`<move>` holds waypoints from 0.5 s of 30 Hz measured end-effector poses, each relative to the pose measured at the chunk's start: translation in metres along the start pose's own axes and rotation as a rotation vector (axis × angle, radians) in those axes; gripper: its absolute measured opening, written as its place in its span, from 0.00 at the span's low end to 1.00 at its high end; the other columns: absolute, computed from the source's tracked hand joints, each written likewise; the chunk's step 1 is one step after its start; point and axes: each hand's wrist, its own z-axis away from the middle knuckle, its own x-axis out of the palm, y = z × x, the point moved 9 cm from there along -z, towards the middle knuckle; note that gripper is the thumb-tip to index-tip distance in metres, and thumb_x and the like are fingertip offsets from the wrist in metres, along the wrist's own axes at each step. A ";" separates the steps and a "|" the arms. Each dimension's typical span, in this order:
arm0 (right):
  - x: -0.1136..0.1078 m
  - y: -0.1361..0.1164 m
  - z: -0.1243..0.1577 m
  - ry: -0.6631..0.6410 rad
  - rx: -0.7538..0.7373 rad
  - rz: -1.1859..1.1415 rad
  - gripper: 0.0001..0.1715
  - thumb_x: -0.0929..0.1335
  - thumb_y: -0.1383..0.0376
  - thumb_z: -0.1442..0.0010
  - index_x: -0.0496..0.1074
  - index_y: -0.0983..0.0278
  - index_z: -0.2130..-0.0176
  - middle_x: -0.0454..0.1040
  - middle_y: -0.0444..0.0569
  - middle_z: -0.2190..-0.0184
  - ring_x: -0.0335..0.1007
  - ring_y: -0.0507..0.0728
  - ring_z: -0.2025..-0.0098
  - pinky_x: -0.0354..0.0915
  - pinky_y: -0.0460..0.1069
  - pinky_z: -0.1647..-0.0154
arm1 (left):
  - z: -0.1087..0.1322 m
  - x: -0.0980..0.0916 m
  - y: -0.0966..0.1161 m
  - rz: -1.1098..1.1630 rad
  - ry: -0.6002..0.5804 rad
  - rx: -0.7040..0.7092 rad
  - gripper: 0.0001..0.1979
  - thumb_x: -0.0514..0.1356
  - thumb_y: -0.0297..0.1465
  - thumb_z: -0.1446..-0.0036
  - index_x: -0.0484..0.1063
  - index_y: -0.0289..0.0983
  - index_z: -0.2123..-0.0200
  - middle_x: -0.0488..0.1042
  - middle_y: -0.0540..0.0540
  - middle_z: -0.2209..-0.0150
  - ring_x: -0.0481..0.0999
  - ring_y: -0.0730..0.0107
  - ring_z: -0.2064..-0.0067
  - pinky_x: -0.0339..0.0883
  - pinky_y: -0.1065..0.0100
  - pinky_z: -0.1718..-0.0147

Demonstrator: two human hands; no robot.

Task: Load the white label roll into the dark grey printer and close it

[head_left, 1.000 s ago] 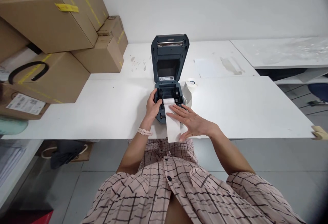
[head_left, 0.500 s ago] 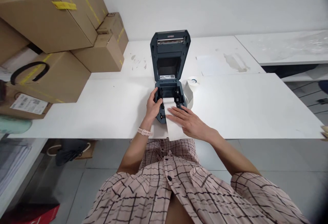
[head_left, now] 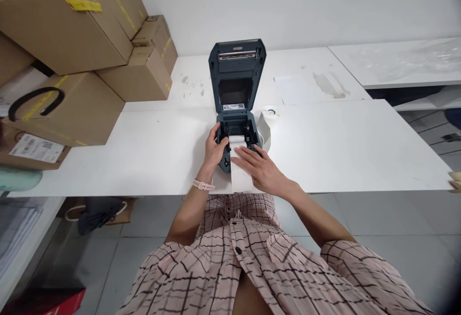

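Observation:
A dark blue-grey label printer (head_left: pixel 224 162) stands on the white table with its lid (head_left: pixel 236 77) raised. My left hand (head_left: pixel 214 151) grips the printer's left side, thumb over the inner edge and fingers outside. A strip of blank white label paper (head_left: pixel 242 179) comes out of the open printer bay toward the table's front edge. Flat on that strip lies my right hand (head_left: pixel 264 168), fingers stretched out and slightly spread, the index finger close to the printer's right edge. The part of the strip under my palm is hidden.
Right behind the printer's side sits a small white roll (head_left: pixel 271 114) with a loose curl of paper. Cardboard boxes (head_left: pixel 137 75) are stacked at the left, one with a black band (head_left: pixel 36 99) on it. A white wall (head_left: pixel 306 7) stands behind the table (head_left: pixel 334 151).
The paper strip has shifted left and slightly back, so its end sits nearer the table edge. My right hand has moved a little left with it. My left hand keeps its grip.

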 end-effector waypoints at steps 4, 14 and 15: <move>0.000 0.001 0.000 -0.009 0.000 -0.038 0.51 0.62 0.80 0.43 0.53 0.63 0.25 0.51 0.59 0.23 0.46 0.68 0.21 0.49 0.74 0.25 | 0.000 0.000 -0.001 0.000 -0.004 -0.011 0.34 0.66 0.37 0.42 0.64 0.44 0.33 0.64 0.42 0.27 0.63 0.52 0.27 0.59 0.52 0.30; -0.041 0.015 0.001 -0.168 -0.097 -0.331 0.53 0.74 0.43 0.38 0.53 0.53 0.25 0.54 0.51 0.23 0.46 0.70 0.21 0.45 0.73 0.23 | -0.003 0.000 -0.003 -0.031 -0.011 -0.025 0.37 0.68 0.42 0.42 0.63 0.46 0.32 0.62 0.40 0.27 0.60 0.47 0.26 0.57 0.48 0.29; -0.062 0.025 -0.009 -0.108 -0.099 -0.387 0.50 0.71 0.40 0.38 0.56 0.51 0.26 0.59 0.49 0.25 0.49 0.68 0.22 0.46 0.71 0.22 | -0.002 0.000 -0.001 -0.045 -0.011 -0.027 0.38 0.68 0.44 0.42 0.62 0.46 0.31 0.61 0.41 0.27 0.58 0.46 0.25 0.56 0.47 0.29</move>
